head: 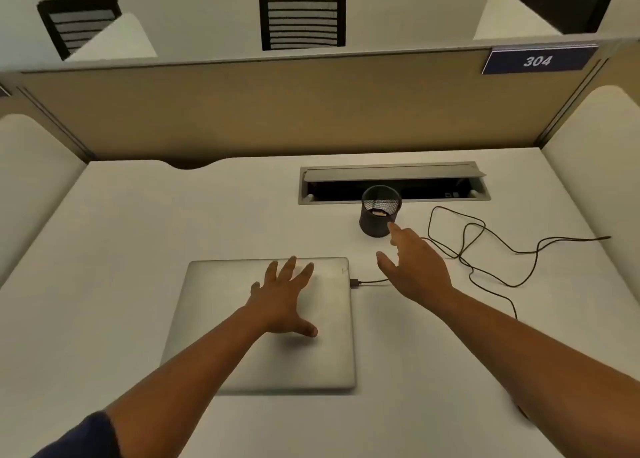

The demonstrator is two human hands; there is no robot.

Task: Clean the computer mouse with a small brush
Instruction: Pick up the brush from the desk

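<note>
Mouse and brush cannot be made out for certain: the only hint is a pale object, too small to identify, lying inside the black mesh cup (380,211) at about 1 o'clock from the desk's middle. That cup stands upright just in front of the open cable tray (394,183) set into the white desk (121,235). The right hand (412,263) reaches toward the cup with fingers extended and spread, holding nothing; its index fingertip is at the cup's near wall, though contact cannot be judged. A thin black cable (485,246) loops across the desk at 3 o'clock and plugs into the right edge of a closed grey laptop (221,319) at centre. The left hand (284,301) lies flat on the laptop lid, fingers straight and splayed. At 12 o'clock, a tan partition (277,111) carries a blue plate (536,60) reading 304.
</note>
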